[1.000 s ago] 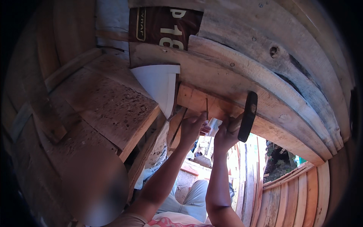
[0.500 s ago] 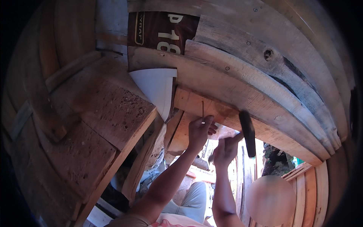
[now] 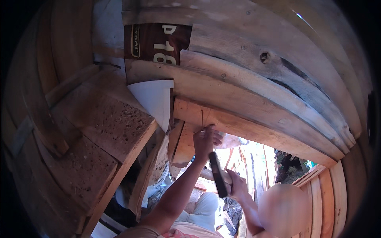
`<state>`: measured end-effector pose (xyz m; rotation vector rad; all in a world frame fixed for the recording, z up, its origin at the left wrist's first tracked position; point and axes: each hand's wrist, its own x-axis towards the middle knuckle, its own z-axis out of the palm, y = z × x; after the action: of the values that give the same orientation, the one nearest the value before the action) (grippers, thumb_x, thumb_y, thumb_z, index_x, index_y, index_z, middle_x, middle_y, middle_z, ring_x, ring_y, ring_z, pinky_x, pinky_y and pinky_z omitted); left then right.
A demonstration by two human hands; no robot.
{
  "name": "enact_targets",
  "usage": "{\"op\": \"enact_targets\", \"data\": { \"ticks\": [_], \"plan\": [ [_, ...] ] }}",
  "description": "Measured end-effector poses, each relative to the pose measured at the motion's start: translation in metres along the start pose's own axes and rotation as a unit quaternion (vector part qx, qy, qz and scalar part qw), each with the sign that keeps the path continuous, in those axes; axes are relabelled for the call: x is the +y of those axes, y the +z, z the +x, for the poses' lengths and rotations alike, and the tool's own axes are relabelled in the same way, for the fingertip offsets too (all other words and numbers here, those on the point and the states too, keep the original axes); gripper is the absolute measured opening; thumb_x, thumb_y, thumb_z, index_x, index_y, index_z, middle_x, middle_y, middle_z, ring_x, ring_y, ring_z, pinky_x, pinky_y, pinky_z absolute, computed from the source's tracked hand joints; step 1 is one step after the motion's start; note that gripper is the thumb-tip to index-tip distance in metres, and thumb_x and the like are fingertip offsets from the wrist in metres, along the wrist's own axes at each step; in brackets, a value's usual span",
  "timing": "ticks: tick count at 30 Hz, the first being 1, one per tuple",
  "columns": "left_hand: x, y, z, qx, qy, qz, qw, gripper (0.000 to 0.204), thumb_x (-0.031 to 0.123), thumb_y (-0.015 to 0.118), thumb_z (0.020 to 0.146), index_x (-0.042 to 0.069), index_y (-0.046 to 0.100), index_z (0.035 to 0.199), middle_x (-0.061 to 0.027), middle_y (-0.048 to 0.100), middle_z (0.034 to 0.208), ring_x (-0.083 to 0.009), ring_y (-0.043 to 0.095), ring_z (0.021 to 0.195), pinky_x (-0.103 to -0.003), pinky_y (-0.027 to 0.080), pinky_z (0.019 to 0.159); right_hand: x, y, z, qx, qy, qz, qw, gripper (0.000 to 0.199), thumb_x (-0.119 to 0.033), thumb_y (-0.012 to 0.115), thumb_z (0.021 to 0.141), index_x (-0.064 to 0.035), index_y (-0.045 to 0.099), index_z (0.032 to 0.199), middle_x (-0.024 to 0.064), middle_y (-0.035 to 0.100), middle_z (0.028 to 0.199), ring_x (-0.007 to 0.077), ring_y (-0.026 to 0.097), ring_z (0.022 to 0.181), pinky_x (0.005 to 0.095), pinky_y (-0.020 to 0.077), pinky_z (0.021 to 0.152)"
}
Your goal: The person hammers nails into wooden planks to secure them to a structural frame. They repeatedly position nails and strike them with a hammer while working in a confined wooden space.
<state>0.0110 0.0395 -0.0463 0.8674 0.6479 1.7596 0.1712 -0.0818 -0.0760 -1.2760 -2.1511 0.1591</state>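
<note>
My left hand (image 3: 205, 139) pinches a thin nail (image 3: 202, 120) and holds it upright against the underside of a pale wooden plank (image 3: 254, 131) overhead. My right hand (image 3: 237, 186) grips the handle of a hammer whose dark head (image 3: 217, 174) hangs below and to the right of the left hand, a short way under the nail. Both forearms come up from the bottom edge.
Curved weathered boards (image 3: 254, 75) run across the top. A dark printed sheet (image 3: 158, 43) and a white sheet (image 3: 152, 99) hang at upper centre. Rough chipboard panels (image 3: 103, 131) stand at left. Another person (image 3: 283, 208) is at lower right, beside a bright opening (image 3: 254, 162).
The hammer has swung down from beside the plank to below my left hand. My left hand still holds the nail against the plank. The view has shifted slightly.
</note>
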Motion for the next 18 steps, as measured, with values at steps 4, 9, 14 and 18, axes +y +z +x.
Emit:
{"op": "enact_targets", "data": {
  "ticks": [4,9,14,18],
  "plan": [
    [-0.005,0.001,0.003,-0.026,-0.002,-0.039,0.999,0.032,0.026,0.054,0.091,-0.004,0.058,0.081,-0.0104,0.061,0.059,-0.0130,0.059,0.048,-0.022,0.045,0.044,0.005,-0.015,0.024,0.047,-0.291,-0.120,0.948,0.025,-0.025,0.059,0.083,-0.0031,0.051,0.092,0.0098,0.058,0.070,0.0244,0.061,0.056,0.0351,0.0467,0.045],
    [-0.001,-0.002,0.006,-0.041,0.018,-0.033,0.998,0.032,0.025,0.056,0.091,-0.004,0.058,0.078,-0.0105,0.060,0.056,-0.0126,0.058,0.047,-0.022,0.045,0.043,-0.010,-0.018,0.030,0.042,-0.303,-0.088,0.948,0.023,-0.030,0.066,0.070,-0.0117,0.059,0.082,0.0050,0.059,0.072,0.0240,0.059,0.065,0.0354,0.0467,0.055],
    [-0.002,-0.004,0.004,-0.040,0.037,0.001,0.999,0.033,0.026,0.056,0.091,-0.004,0.058,0.078,-0.0090,0.059,0.056,-0.0123,0.058,0.047,-0.022,0.045,0.044,-0.020,-0.026,0.026,0.057,-0.333,-0.111,0.935,0.021,-0.031,0.067,0.064,-0.0149,0.063,0.077,0.0032,0.058,0.073,0.0251,0.058,0.071,0.0362,0.0468,0.061],
    [-0.001,0.005,0.000,-0.013,0.026,-0.019,0.999,0.035,0.029,0.057,0.090,-0.004,0.058,0.077,-0.0073,0.059,0.056,-0.0120,0.058,0.047,-0.022,0.045,0.044,-0.002,-0.020,0.052,-0.106,-0.087,-0.240,0.961,0.013,-0.024,0.063,0.070,-0.0112,0.062,0.074,0.0082,0.059,0.073,0.0261,0.060,0.068,0.0366,0.0482,0.055]
  ]
}}
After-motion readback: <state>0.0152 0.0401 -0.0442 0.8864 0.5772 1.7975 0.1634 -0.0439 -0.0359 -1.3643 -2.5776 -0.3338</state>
